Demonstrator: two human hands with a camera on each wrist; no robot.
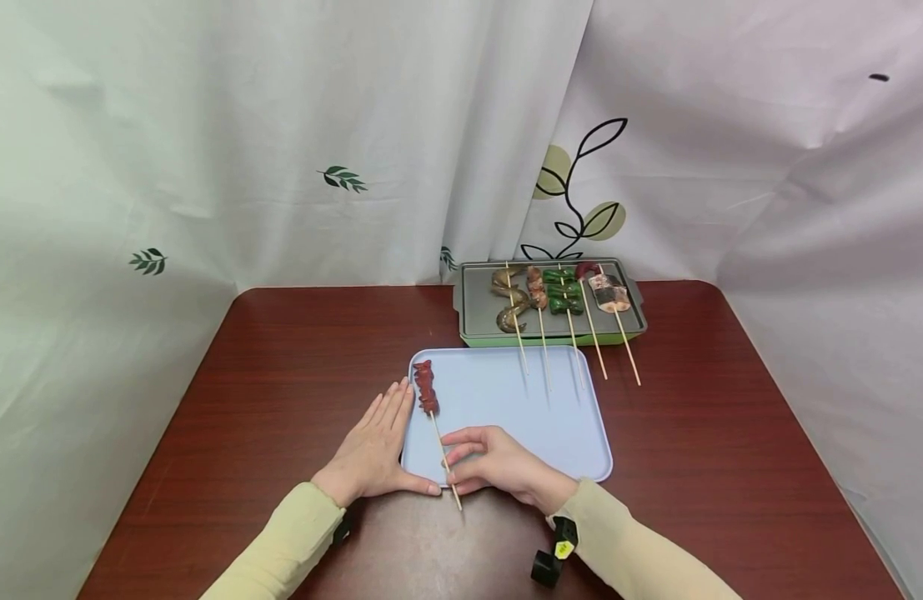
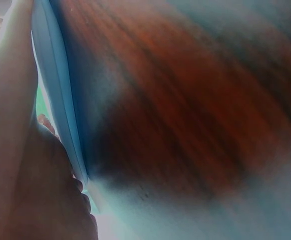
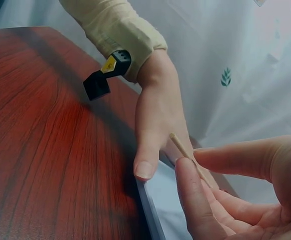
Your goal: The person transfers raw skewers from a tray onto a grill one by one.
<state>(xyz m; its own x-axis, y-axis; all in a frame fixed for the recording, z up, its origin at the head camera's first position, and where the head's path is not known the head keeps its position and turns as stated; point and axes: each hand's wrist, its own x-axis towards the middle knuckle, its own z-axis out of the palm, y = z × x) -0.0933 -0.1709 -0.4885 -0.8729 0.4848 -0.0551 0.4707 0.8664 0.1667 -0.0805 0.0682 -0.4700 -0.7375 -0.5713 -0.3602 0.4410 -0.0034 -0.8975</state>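
Note:
A skewer of dark red meat pieces (image 1: pixel 426 387) lies along the left side of a light blue tray (image 1: pixel 506 392). My right hand (image 1: pixel 499 467) pinches the lower part of its wooden stick (image 3: pixel 183 147) between thumb and fingers, and the stick's end juts past the tray's front edge. With fingers straight and spread from the thumb, my left hand (image 1: pixel 378 446) rests against the tray's left edge, its thumb at the front rim. In the left wrist view the tray's blue side (image 2: pixel 60 75) runs right beside that hand.
Behind the tray stands a grey grill pan (image 1: pixel 476 308) with a green base. Several skewers lie on it, including shrimp (image 1: pixel 509 304), green pieces (image 1: pixel 564 292) and a fish slice (image 1: pixel 609 293), their sticks overhanging its front. White curtains (image 1: pixel 356 125) border the dark red table (image 1: pixel 318 358).

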